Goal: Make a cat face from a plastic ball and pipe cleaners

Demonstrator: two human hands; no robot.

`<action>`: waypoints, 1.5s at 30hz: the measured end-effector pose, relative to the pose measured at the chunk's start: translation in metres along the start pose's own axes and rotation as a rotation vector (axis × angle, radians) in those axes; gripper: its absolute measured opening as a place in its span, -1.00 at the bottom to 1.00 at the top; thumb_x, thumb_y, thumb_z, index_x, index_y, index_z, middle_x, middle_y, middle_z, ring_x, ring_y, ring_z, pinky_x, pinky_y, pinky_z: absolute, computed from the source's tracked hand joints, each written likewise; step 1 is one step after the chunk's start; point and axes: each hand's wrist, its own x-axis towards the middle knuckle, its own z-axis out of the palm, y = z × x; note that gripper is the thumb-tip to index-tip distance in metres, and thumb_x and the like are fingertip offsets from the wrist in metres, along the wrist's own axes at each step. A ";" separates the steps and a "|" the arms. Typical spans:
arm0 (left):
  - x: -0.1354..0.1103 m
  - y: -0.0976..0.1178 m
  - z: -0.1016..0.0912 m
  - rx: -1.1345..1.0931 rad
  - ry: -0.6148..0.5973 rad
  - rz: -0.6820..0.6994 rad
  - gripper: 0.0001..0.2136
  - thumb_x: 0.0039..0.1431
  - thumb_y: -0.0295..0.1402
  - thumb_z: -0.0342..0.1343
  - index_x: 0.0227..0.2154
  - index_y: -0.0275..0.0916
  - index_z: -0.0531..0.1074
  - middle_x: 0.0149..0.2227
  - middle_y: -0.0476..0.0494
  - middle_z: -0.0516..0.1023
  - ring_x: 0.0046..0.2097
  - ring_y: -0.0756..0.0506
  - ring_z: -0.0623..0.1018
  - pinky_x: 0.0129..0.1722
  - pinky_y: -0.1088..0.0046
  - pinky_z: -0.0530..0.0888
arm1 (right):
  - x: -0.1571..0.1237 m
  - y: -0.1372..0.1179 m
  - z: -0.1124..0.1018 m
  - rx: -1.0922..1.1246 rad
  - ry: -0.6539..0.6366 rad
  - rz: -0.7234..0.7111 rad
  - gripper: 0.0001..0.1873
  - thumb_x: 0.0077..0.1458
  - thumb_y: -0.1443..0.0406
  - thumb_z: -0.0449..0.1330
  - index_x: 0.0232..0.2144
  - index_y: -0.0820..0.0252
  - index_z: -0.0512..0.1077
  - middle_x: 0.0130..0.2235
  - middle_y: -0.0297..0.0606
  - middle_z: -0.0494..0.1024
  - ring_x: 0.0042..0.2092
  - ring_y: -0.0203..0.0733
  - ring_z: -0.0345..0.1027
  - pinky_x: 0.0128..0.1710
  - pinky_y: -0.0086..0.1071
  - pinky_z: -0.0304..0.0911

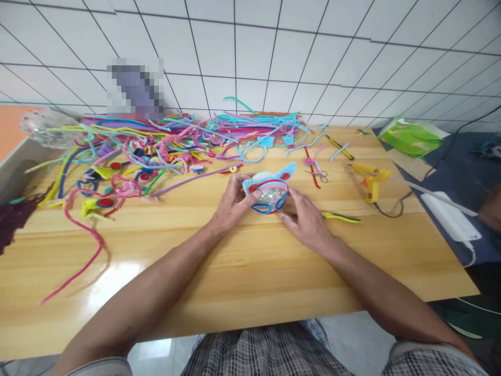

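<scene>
A clear ball craft (269, 192) wrapped in blue, pink and red pipe cleaners, with two light-blue ears, rests on the wooden table (235, 261). My left hand (234, 204) cups its left side, thumb pressed on the front. My right hand (304, 218) holds its right side, fingers curled against it. Both hands grip the craft from opposite sides.
A large heap of coloured pipe cleaners (164, 143) covers the table's back left. A yellow glue gun (371, 181) with its cord lies to the right, small scissors (321, 175) behind the craft, a yellow-handled tool (341, 217) beside my right hand, a green packet (410, 138) at far right.
</scene>
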 end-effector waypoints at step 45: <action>-0.003 -0.031 -0.004 0.211 -0.016 0.057 0.04 0.28 0.23 0.73 0.62 -0.04 0.38 0.63 -0.47 0.53 0.65 -0.54 0.56 0.71 -0.35 0.52 | -0.007 -0.007 -0.005 0.028 0.021 0.012 0.07 0.64 0.18 0.32 0.92 0.00 -0.08 0.73 0.22 0.48 0.73 0.45 0.44 0.72 0.54 0.46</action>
